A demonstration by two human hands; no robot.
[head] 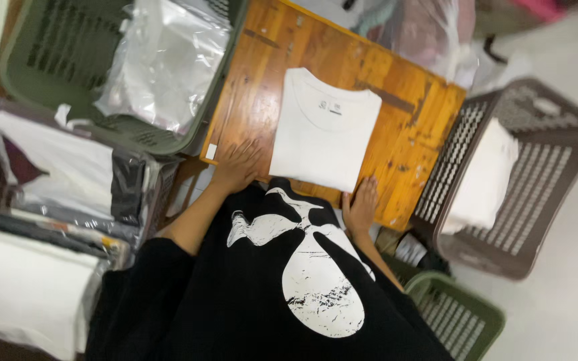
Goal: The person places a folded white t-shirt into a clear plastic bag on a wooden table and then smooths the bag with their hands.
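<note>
Head view: folded white T-shirt (324, 130) lies collar-up on the middle of the wooden table (272, 60). Left hand (237, 166) is flat and open on the table just left of the shirt's lower corner, holding nothing. Right hand (361, 206) is open too, fingers spread, resting at the shirt's bottom right edge, touching or nearly so.

Judgement: fold looks finished, hands are at the squaring-off stage. Next move would call for getting both palms under the shirt so it lifts flat and the fold holds.

Surroundings, relative to the shirt: green basket (48, 73) with clear plastic bags (162, 63) up left; brown basket (536, 174) holding a white folded stack (483, 177) to the right; second green basket (459, 314) lower right. Wrapped garment piles (55, 180) far left. Table is worn, scuffed orange wood; floor (563, 294) is pale.
</note>
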